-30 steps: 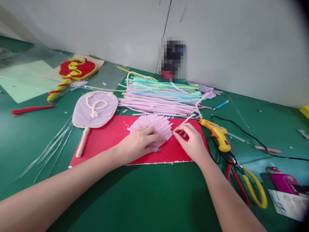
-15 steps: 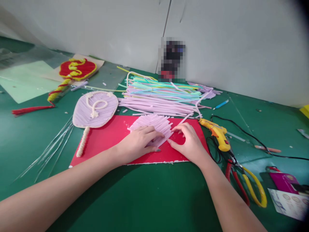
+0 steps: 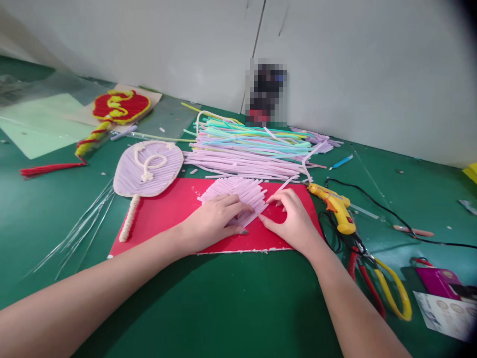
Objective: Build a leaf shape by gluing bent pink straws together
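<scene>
A lilac panel of pipe cleaners (image 3: 238, 186), laid side by side in a chevron pattern, lies on a red board (image 3: 164, 219). My left hand (image 3: 221, 216) rests across the panel's lower left part, fingers stretched over it and thumb apart. At the panel's right edge, my right hand (image 3: 288, 214) has thumb and forefinger closed about a lilac pipe cleaner (image 3: 286, 182), whose end sticks out up and to the right. Its lower part is hidden by the fingers. Left of the panel lies a lilac pipe-cleaner fan (image 3: 151, 169) with a cream loop and twisted handle.
Behind the board is a pile of pastel pipe cleaners (image 3: 249, 144). A yellow glue gun (image 3: 339, 209), pliers (image 3: 395, 293) and a black cord (image 3: 357, 185) lie to the right. A red and yellow fan (image 3: 122, 107) is at back left, with clear thin strips (image 3: 82, 223) nearer.
Both hands stay in nearly the same place on the panel. The whole view has shifted very slightly.
</scene>
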Tool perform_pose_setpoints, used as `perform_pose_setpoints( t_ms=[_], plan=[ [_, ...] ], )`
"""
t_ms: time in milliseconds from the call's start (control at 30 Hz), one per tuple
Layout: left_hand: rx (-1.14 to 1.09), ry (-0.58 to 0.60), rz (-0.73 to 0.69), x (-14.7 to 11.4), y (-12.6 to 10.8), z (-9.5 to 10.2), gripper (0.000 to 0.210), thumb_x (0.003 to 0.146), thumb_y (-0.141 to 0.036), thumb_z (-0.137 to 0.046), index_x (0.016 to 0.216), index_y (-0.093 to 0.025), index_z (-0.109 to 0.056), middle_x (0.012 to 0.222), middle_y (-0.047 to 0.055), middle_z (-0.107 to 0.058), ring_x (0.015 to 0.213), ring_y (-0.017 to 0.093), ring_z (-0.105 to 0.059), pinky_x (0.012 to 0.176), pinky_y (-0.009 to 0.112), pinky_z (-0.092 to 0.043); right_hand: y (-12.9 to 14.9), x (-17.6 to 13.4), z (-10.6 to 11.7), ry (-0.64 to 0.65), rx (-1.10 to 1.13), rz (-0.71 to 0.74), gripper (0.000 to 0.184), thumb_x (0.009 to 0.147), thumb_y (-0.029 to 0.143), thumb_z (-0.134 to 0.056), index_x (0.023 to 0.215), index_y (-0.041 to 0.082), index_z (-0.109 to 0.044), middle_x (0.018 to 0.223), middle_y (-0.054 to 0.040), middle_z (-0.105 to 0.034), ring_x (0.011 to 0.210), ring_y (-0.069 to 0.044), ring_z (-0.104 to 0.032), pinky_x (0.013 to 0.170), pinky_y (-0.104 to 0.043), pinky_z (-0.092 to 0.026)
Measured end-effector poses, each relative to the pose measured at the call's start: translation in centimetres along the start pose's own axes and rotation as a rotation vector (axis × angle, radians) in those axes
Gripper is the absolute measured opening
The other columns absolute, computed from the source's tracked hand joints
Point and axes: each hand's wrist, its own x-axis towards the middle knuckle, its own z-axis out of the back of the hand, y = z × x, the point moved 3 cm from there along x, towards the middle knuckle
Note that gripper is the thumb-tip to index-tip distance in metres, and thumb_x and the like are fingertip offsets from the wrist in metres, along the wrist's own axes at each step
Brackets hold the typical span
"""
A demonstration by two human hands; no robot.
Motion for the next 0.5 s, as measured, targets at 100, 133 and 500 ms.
perform_pose_setpoints(
  t_ms=[100, 133, 500],
  plan=[
    [0.001, -0.004, 0.000, -0.01, 0.03, -0.06, 0.035, 0.085, -0.027, -0.061, 0.119, -0.021, -0.056, 0.103, 0.004, -0.059, 0.096, 0.020, -0.057, 0.082, 0.030, -0.045, 0.11, 0.03, 0.07, -0.004, 0.000, -0.008, 0.024, 0.075, 0.029, -0.065, 0.096, 0.023, -0.053, 0.100, -0.0067, -0.052, 0.098, -0.024, -0.054, 0.082, -0.040, -0.048],
    [0.002, -0.005, -0.001, -0.01, 0.05, -0.09, 0.035, 0.085, -0.028, -0.061, 0.119, -0.021, -0.056, 0.103, 0.004, -0.059, 0.096, 0.020, -0.057, 0.082, 0.030, -0.045, 0.13, 0.04, 0.08, -0.004, 0.002, -0.008, 0.024, 0.075, 0.029, -0.065, 0.096, 0.023, -0.053, 0.099, -0.0066, -0.052, 0.097, -0.024, -0.054, 0.081, -0.039, -0.049],
    [-0.009, 0.001, 0.004, 0.01, -0.02, -0.02, 0.035, 0.085, -0.026, -0.061, 0.119, -0.021, -0.056, 0.102, 0.004, -0.059, 0.096, 0.020, -0.057, 0.082, 0.031, -0.045, -0.24, 0.01, -0.05, -0.002, 0.008, -0.014, 0.025, 0.074, 0.031, -0.066, 0.093, 0.023, -0.052, 0.097, -0.0057, -0.051, 0.094, -0.023, -0.054, 0.080, -0.039, -0.049]
  ],
)
